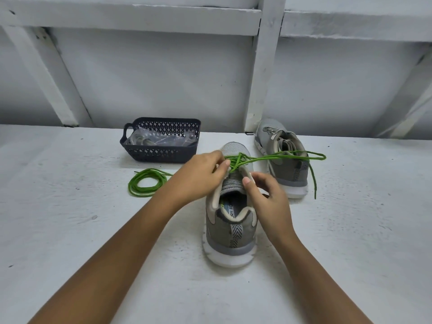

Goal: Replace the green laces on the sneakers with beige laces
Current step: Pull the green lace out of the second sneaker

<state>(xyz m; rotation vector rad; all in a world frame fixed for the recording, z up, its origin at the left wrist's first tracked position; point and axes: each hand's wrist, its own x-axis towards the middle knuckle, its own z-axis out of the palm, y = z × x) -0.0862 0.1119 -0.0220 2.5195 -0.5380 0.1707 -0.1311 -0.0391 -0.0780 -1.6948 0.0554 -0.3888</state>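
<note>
Head view: my left grip [201,176] pinches the green lace [237,161] above the sneaker [230,230], which my right grip [266,195] clasps by its side, and a hard yank could snag the crossings.

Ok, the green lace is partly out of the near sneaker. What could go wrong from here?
1. The green lace has a loose loop that reaches over the far sneaker; a hard pull by the left hand might snag it or drag that shoe.
2. The strands bunch at the eyelets by that hand and could knot.
3. Only the right hand steadies the near sneaker, so it may tip or slide.
</note>
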